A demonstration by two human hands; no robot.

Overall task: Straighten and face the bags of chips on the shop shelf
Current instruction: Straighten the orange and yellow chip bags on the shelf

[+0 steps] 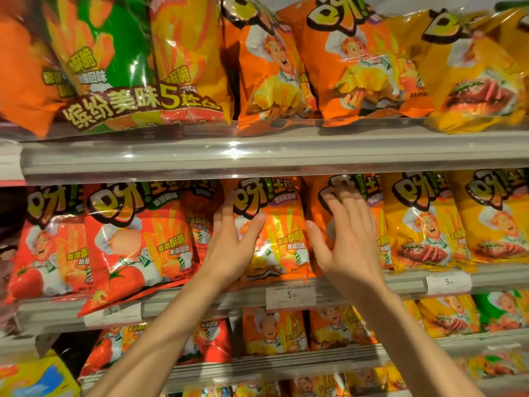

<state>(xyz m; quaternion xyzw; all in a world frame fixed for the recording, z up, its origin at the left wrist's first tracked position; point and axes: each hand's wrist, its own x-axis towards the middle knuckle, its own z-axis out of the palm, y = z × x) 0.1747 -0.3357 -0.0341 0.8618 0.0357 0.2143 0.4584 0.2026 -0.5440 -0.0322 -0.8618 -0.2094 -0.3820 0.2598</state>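
On the middle shelf [200, 303] stands a row of chip bags. My left hand [232, 247] lies with straight fingers on the left edge of an upright orange bag [286, 233], thumb spread across its front. My right hand [349, 242] rests flat, fingers straight, on the neighbouring orange bag [315, 202] and hides most of its front. To the left, a red tomato bag [137, 239] leans forward, its lower corner hanging over the shelf's front edge. Yellow steak bags [423, 224] stand upright to the right.
The upper shelf [257, 156] sits just above my fingertips, carrying larger orange, yellow and multi-pack bags [120, 81]. A price tag [290, 296] is clipped to the rail below my hands. More bags [274, 330] fill the shelf below.
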